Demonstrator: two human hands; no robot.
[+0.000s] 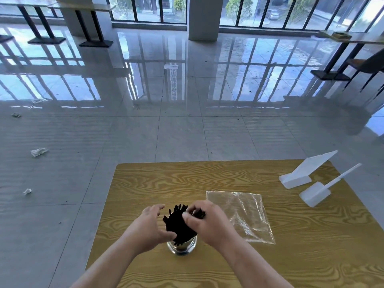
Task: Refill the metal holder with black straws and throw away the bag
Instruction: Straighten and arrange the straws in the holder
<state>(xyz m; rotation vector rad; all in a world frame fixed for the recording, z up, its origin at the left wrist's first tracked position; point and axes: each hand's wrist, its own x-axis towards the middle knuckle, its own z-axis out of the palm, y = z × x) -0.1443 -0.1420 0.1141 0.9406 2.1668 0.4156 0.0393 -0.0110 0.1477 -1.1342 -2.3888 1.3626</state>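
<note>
A shiny metal holder [182, 247] stands on the wooden table [291, 256] near its front edge. A thick bunch of black straws [176, 222] stands in it, fanned out at the top. My left hand [150, 225] cups the bunch from the left, thumb against the straws, fingers spread and loosely curved. From the right, my right hand [204, 220] pinches some straws near their tops between thumb and fingers. The clear plastic bag [243, 213] lies flat and looks empty on the table, just right of my right hand.
Two white plastic pieces lie at the table's back right: a wedge-shaped stand [301, 173] and a scoop with a long handle [320, 192]. Crumpled scraps [38, 151] lie on the glossy tiled floor to the left. Other tables and chairs stand far off.
</note>
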